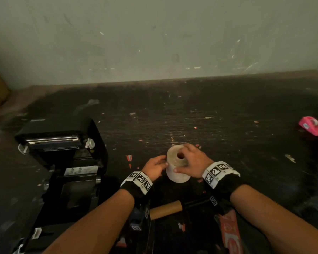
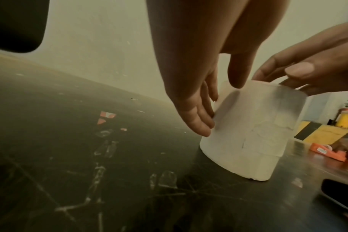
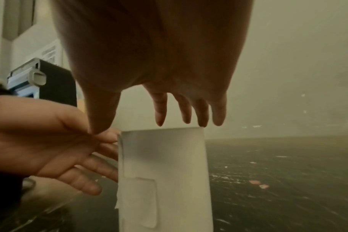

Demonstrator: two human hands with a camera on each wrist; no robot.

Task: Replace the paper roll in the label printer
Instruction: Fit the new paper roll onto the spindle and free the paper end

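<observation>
A white label roll [image 1: 178, 176] [image 2: 258, 133] [image 3: 163, 172] stands on end on the dark table [image 1: 191, 116], its hollow core facing up. My right hand [image 1: 189, 159] [image 3: 127, 125] reaches over its top, thumb on the near side and fingertips on the far rim, gripping it. My left hand [image 1: 162, 163] [image 2: 221, 109] lies against the roll's left side with straight fingers, its thumb at the top edge. The black label printer [image 1: 62, 143] [image 3: 50, 81] stands to the left with its lid raised and its bay showing.
A bare brown cardboard core [image 1: 166, 209] lies near the front edge between my forearms. A pink tape dispenser [image 1: 312, 125] [image 2: 328, 152] sits at the far right. Paper scraps dot the table, and a wall [image 1: 154, 43] closes off the back.
</observation>
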